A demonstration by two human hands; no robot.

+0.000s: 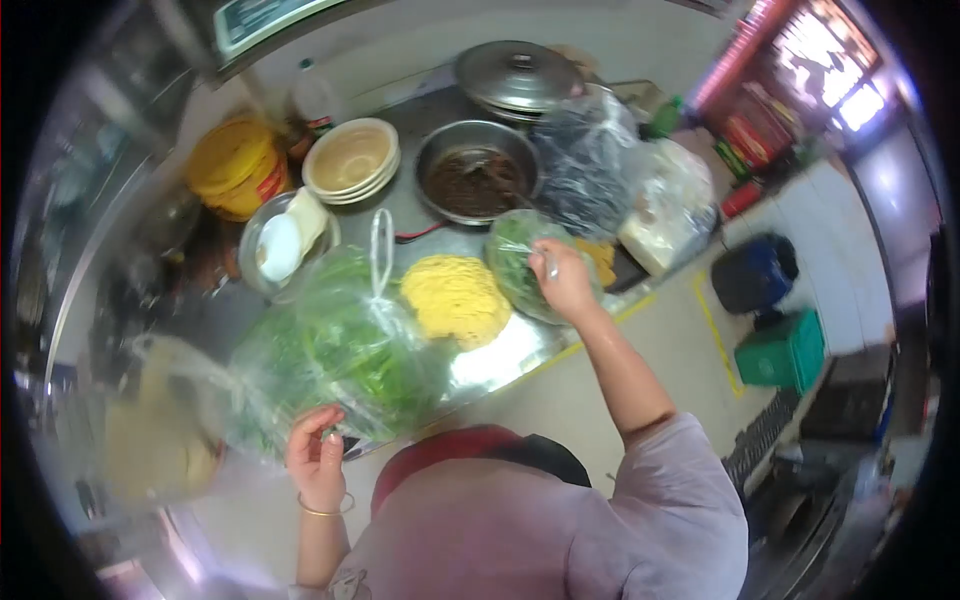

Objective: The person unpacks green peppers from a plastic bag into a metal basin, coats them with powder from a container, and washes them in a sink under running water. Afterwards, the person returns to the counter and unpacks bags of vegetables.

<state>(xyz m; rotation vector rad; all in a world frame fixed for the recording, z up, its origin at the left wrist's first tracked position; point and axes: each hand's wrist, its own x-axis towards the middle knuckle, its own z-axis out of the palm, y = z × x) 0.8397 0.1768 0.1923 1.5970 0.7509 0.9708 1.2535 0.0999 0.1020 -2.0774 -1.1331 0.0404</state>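
Note:
My right hand (562, 275) is closed on the top of a clear plastic bag of greens (520, 265) at the counter's right edge. Near the front edge, my left hand (318, 450) has its fingers curled beside a large clear bag of leafy greens (350, 340); what its fingertips hold, if anything, is too small to name. Between the two bags lies a yellow, crumbly round mass (455, 300). Behind it stands a metal bowl (478, 175) of dark brown food.
Stacked bowls (350, 160), a yellow bucket (238, 170) and a lidded pot (520, 75) stand along the back. A dark plastic bag (590, 165) and a white bag (668, 205) are at the right. Bins (780, 350) stand on the floor.

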